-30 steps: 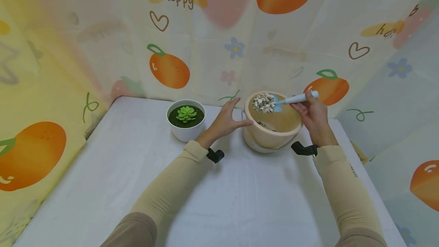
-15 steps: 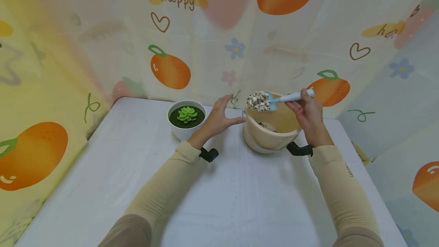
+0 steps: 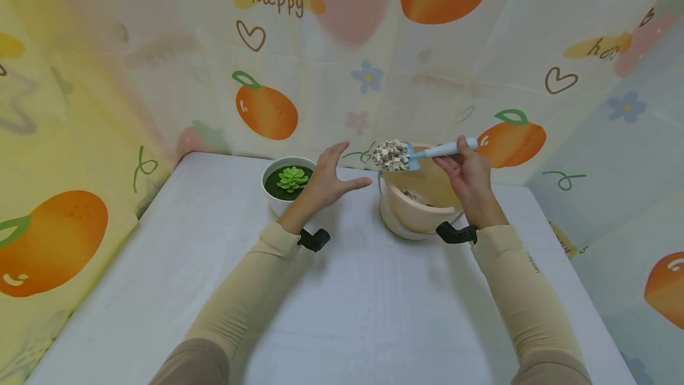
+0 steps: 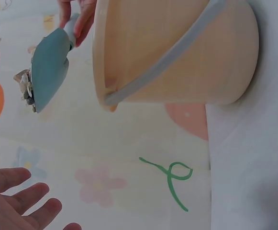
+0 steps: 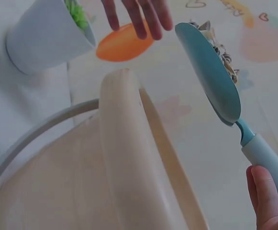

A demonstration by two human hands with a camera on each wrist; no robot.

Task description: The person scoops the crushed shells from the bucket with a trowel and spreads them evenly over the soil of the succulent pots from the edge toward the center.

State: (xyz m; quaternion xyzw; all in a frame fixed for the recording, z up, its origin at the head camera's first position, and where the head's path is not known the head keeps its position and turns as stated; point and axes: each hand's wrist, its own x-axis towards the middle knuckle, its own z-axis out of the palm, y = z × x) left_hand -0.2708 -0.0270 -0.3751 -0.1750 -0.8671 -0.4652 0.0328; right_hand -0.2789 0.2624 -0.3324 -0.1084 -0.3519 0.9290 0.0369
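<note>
My right hand (image 3: 470, 180) grips the pale handle of a small blue garden trowel (image 5: 210, 76). The trowel blade is heaped with grey and white pebbles (image 3: 391, 155). It is held level over the left part of the rim of a beige bucket (image 3: 408, 214), whose grey bail handle (image 4: 177, 48) hangs down its side. Inside the bucket a few more pebbles (image 3: 411, 196) show at the bottom. To the left, my left hand (image 3: 320, 183) is raised with thumb and fingers spread, holding nothing. Behind it, partly covered, stands a white pot (image 3: 269, 195) with a green succulent (image 3: 293, 179).
A white cloth covers the table (image 3: 374, 302), which ends at a back edge against a printed curtain (image 3: 320, 76). Bucket and pot stand near that back edge, with a gap between them.
The loaded trowel has moved left, from over the bucket's opening to past its left rim. My left hand has also shifted left, away from the bucket and across the pot.
</note>
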